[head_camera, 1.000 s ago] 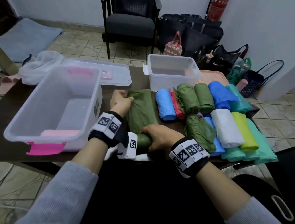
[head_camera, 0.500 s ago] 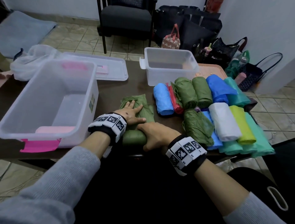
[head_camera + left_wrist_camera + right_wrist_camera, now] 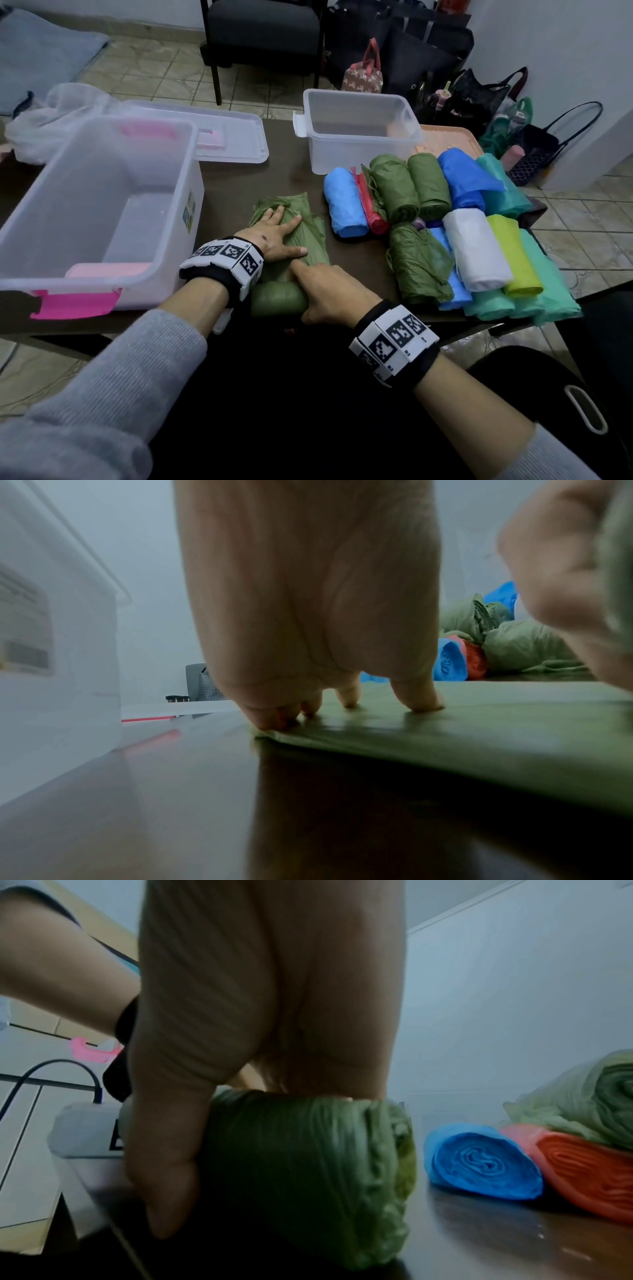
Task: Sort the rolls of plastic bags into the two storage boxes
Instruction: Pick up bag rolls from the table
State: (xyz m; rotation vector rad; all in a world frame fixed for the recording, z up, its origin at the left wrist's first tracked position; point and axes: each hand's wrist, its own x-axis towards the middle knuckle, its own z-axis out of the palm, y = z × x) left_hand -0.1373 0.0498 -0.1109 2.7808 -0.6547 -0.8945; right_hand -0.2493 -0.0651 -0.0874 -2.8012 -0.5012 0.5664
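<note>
Here, at the near edge of the dark table (image 3: 284,164), the person has a half-unwound green roll (image 3: 279,300) of plastic bags. The right hand (image 3: 330,296) curls over its rolled part, thumb down one side and fingers wrapped across the top, gripping it; the right wrist view shows that thumb lying along the roll's flank. The loose green sheet (image 3: 310,236) runs from the roll toward twelve o'clock, and the left hand (image 3: 275,236) lies flat on it, fingers straight and spread, pressing it to the table. In the left wrist view the fingertips (image 3: 419,700) touch the sheet, though that picture is soft and I cannot tell how hard they bear down.

At about nine o'clock from the hands stands the large clear box (image 3: 191,212) with pink latches, and its lid (image 3: 239,137) lies behind it. At roughly one o'clock sits the smaller clear box (image 3: 356,154). Neither box shows a roll inside.

At two to three o'clock the other rolls lie packed side by side: a blue roll (image 3: 344,204), a red roll (image 3: 371,212), several olive ones (image 3: 394,192), a white roll (image 3: 474,250), a yellow-green roll (image 3: 515,257) and teal ones (image 3: 548,284).
</note>
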